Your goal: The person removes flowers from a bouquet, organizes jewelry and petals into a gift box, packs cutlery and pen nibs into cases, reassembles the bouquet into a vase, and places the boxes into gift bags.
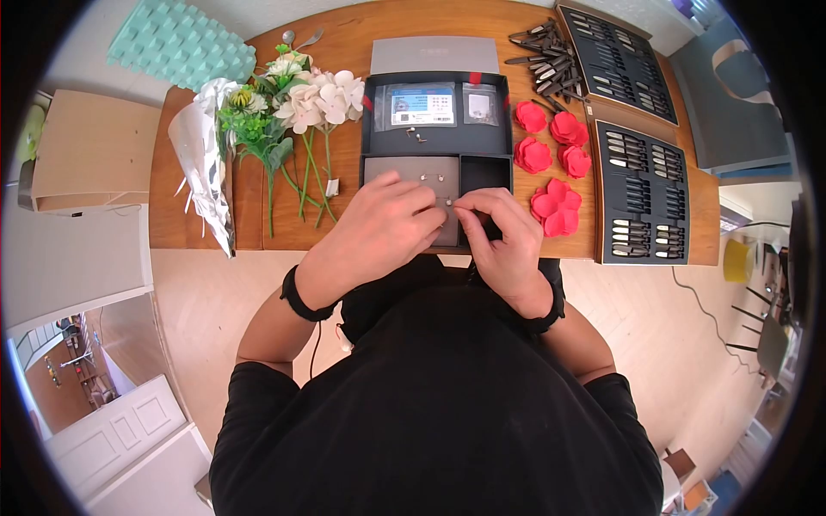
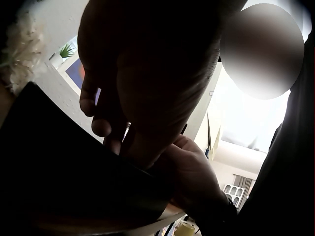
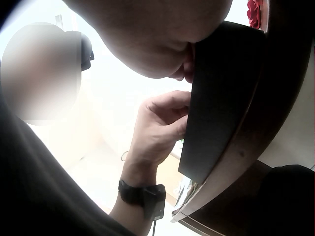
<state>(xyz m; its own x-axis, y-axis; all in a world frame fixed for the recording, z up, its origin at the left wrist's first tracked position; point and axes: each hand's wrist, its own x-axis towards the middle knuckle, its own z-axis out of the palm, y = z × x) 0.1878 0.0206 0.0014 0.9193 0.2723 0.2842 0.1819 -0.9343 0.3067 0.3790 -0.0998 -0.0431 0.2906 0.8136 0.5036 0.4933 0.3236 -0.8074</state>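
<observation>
A dark open box stands at the table's front, its near half split into a grey padded compartment and a dark one beside it. On the grey pad lies a pair of small stud earrings. My right hand pinches with thumb and index finger at another small earring over the pad. Close to it, my left hand bends its fingers down into the compartment; I cannot tell what its fingertips hold. Several small earrings lie in the far half, before clear packets.
Cut flowers and foil wrap lie to the left, near a teal foam block. Red paper-like flowers sit right of the box. Farther right are cases of dark-handled tools and a loose heap of similar tools.
</observation>
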